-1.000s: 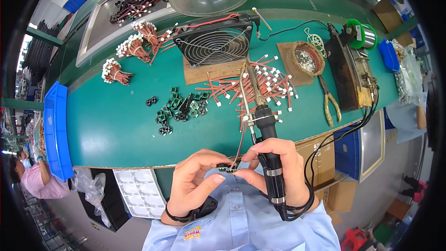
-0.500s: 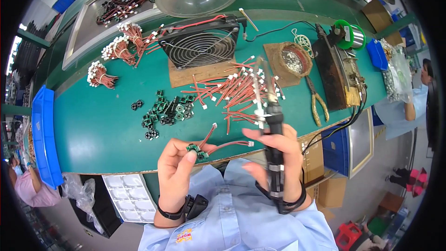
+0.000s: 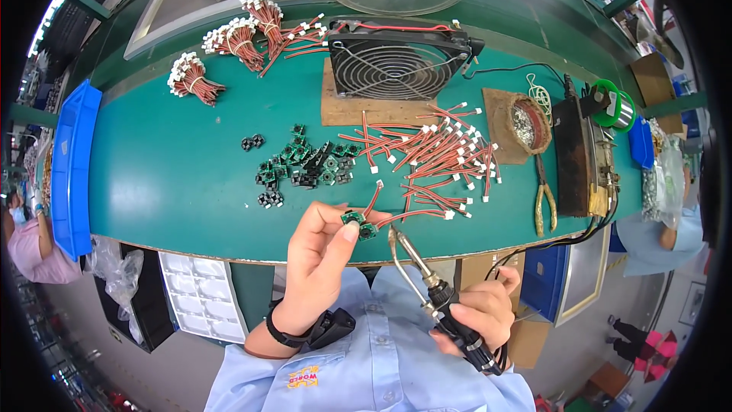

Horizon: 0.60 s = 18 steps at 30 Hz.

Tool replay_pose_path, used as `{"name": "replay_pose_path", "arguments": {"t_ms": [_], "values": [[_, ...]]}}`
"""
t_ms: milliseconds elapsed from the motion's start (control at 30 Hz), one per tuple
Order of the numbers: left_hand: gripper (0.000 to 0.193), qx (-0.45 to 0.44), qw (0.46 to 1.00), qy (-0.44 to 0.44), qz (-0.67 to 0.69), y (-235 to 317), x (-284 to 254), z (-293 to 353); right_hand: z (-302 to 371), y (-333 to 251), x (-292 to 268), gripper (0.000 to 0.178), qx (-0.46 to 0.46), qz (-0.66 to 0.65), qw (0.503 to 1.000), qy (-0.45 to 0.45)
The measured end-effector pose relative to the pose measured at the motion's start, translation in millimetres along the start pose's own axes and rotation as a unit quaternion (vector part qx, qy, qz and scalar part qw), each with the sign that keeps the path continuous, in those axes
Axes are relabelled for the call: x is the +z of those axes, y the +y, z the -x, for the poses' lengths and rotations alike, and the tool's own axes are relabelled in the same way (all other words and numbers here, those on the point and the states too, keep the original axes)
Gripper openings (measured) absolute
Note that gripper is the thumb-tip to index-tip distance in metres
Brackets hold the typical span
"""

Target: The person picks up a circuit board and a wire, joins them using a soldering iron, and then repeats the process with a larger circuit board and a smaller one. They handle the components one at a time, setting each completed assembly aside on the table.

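My left hand [image 3: 319, 253] pinches a pair of small green circuit boards [image 3: 358, 226] between thumb and fingers. Two short red-and-white wire leads with white plugs run from the boards, one upward and one to the right. In my right hand [image 3: 488, 311] is a black-handled soldering iron [image 3: 441, 291] with a thin metal tube alongside its shaft. Its tip points up and left, close to the right end of the held boards; whether it touches them I cannot tell. Beyond the hands lie a pile of similar boards [image 3: 305, 164] and a spread of loose wire leads [image 3: 446, 149].
A black fan [image 3: 396, 69] stands at the back on a wooden board. Bundled leads [image 3: 238, 44] lie far left, near a blue tray [image 3: 72, 175]. To the right are a solder-scrap bowl [image 3: 526, 126], pliers [image 3: 543, 202], a solder spool [image 3: 616, 107] and a dark soldering station [image 3: 576, 156].
The soldering iron has swung from upright down and leftward, bringing its tip near the boards, and my right fingers have closed round it. The view has shifted, so the bench appears further right.
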State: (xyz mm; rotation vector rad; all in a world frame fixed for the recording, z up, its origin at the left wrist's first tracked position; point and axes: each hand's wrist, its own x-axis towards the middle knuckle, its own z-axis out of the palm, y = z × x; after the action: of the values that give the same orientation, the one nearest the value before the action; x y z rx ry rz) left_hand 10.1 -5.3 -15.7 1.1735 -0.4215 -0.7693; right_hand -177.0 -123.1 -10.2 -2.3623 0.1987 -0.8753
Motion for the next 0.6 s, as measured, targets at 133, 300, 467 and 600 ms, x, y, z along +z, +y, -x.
{"name": "replay_pose_path", "arguments": {"t_ms": [133,300,467,600], "values": [[0.005,0.024,0.999,0.002,-0.037,-0.7,0.6,1.1,-9.5,-12.9,-4.2,0.037,0.047,-0.022,0.998,-0.023],[0.005,0.073,0.990,-0.019,-0.121,-0.1,-2.4,-0.2,-9.0,-12.3,-5.4,0.038,0.044,-0.015,0.998,-0.031],[0.005,0.086,0.984,-0.022,-0.154,1.1,-2.9,0.1,-8.7,-12.0,-5.0,0.037,0.046,-0.013,0.998,-0.037],[0.005,0.087,0.980,-0.017,-0.175,0.2,-4.3,1.4,-6.9,-8.9,-4.2,0.037,0.028,-0.010,0.999,-0.035]]}}
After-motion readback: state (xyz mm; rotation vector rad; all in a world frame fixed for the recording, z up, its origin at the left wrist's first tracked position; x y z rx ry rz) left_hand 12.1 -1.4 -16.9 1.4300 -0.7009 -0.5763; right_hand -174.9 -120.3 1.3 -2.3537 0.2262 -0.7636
